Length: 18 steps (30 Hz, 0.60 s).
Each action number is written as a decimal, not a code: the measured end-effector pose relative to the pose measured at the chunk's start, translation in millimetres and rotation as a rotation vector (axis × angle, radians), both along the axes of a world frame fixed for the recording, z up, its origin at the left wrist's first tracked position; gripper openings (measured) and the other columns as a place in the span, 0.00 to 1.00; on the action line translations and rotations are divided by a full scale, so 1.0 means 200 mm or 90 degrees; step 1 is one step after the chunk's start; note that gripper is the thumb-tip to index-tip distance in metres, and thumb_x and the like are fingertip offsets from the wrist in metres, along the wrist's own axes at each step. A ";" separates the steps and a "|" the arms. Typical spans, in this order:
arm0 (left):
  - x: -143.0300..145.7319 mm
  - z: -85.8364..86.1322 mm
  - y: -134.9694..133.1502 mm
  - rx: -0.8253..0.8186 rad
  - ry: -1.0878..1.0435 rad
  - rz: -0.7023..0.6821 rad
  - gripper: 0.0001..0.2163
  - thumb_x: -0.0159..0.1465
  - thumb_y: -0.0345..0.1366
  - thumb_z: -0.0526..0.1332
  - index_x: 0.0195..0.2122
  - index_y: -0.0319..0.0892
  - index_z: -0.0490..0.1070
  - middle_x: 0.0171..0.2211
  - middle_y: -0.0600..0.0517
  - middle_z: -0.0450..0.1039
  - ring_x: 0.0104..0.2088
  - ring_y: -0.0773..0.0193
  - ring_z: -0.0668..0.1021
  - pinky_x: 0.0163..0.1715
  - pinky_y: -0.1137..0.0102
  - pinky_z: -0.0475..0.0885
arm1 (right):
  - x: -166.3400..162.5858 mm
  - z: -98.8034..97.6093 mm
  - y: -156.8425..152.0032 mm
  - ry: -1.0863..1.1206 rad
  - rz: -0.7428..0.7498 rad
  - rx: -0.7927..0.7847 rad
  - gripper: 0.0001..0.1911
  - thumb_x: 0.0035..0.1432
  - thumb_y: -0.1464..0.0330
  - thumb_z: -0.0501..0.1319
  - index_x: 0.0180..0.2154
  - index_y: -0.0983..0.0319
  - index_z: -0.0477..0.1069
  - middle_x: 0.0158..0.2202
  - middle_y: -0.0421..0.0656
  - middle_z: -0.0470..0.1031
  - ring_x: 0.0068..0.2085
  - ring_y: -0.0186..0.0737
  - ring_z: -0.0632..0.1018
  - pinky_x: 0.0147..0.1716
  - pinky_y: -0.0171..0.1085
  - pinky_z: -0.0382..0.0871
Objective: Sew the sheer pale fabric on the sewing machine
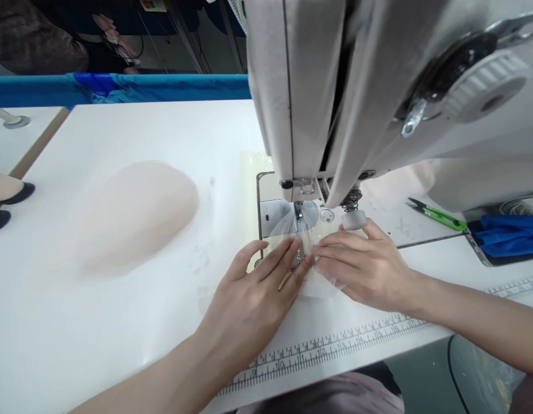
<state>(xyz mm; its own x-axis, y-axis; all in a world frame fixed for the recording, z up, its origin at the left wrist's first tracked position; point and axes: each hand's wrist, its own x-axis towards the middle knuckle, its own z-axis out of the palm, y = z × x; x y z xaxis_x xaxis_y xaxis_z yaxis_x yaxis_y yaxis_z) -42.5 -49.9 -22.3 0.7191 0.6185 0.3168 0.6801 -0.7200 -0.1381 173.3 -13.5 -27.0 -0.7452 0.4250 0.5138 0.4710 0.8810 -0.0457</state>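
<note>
A sheer, pale piece of fabric point(320, 286) lies at the needle of a sewing machine point(313, 86), its front part reaching under the presser foot point(298, 210). My left hand point(261, 287) rests flat on the fabric's left side, fingers stretched toward the foot. On the right side, my right hand point(365, 264) touches the same fabric with its fingers extended and its thumb near the machine's white knob point(353, 219). Between the two sets of fingertips the fabric shows small folds. The metal needle plate point(270, 215) is partly covered by the fabric and my hands.
A sheer beige fabric piece point(149, 213) lies on the white table point(119, 333) at left. Green thread snips point(443, 217) and a blue cloth point(512, 233) are at right. A printed ruler point(326, 351) runs along the front edge. Beige cups with black edges point(7, 195) sit far left.
</note>
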 end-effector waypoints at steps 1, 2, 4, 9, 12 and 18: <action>0.00 0.00 0.00 -0.001 -0.003 -0.001 0.16 0.67 0.23 0.50 0.53 0.38 0.70 0.53 0.43 0.72 0.54 0.54 0.74 0.52 0.56 0.64 | 0.00 0.00 0.00 0.003 0.000 0.008 0.07 0.60 0.77 0.60 0.32 0.63 0.74 0.38 0.39 0.81 0.41 0.35 0.77 0.47 0.41 0.66; 0.00 0.00 0.01 -0.001 -0.005 -0.002 0.16 0.67 0.23 0.51 0.53 0.38 0.69 0.53 0.43 0.72 0.54 0.54 0.74 0.52 0.55 0.64 | -0.01 0.00 0.01 0.005 -0.001 0.015 0.07 0.60 0.77 0.60 0.31 0.63 0.74 0.38 0.39 0.81 0.41 0.35 0.77 0.47 0.41 0.66; -0.01 -0.01 0.02 -0.003 -0.006 -0.008 0.16 0.67 0.24 0.51 0.54 0.38 0.68 0.53 0.43 0.72 0.54 0.54 0.74 0.54 0.53 0.63 | -0.01 -0.01 0.02 0.009 -0.007 0.032 0.08 0.61 0.77 0.59 0.31 0.62 0.74 0.38 0.39 0.81 0.41 0.34 0.78 0.47 0.40 0.66; -0.02 -0.01 0.06 -0.018 -0.024 -0.001 0.16 0.67 0.26 0.52 0.55 0.41 0.67 0.53 0.43 0.72 0.54 0.53 0.74 0.55 0.51 0.63 | -0.02 -0.03 0.05 0.005 -0.030 0.059 0.08 0.62 0.76 0.59 0.31 0.62 0.74 0.38 0.37 0.81 0.43 0.33 0.77 0.49 0.39 0.64; -0.02 -0.01 0.09 -0.015 -0.033 0.009 0.15 0.68 0.28 0.52 0.55 0.42 0.67 0.53 0.44 0.72 0.54 0.54 0.74 0.56 0.51 0.63 | -0.02 -0.04 0.08 0.012 -0.037 0.078 0.09 0.62 0.77 0.58 0.32 0.62 0.74 0.39 0.37 0.81 0.42 0.32 0.78 0.48 0.39 0.64; -0.02 -0.03 0.15 0.007 -0.023 0.030 0.14 0.69 0.30 0.52 0.55 0.40 0.67 0.52 0.44 0.73 0.53 0.56 0.75 0.57 0.50 0.60 | -0.03 -0.05 0.13 0.009 -0.063 0.101 0.10 0.60 0.79 0.58 0.34 0.60 0.75 0.37 0.36 0.81 0.33 0.34 0.77 0.45 0.41 0.63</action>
<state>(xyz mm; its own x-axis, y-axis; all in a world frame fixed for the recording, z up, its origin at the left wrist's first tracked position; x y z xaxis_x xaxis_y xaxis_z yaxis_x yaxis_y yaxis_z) -47.2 -19.8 -28.3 0.6772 0.6477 0.3492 0.7178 -0.6857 -0.1202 167.1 12.5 -37.2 -0.6960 0.4086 0.5905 0.5559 0.8271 0.0830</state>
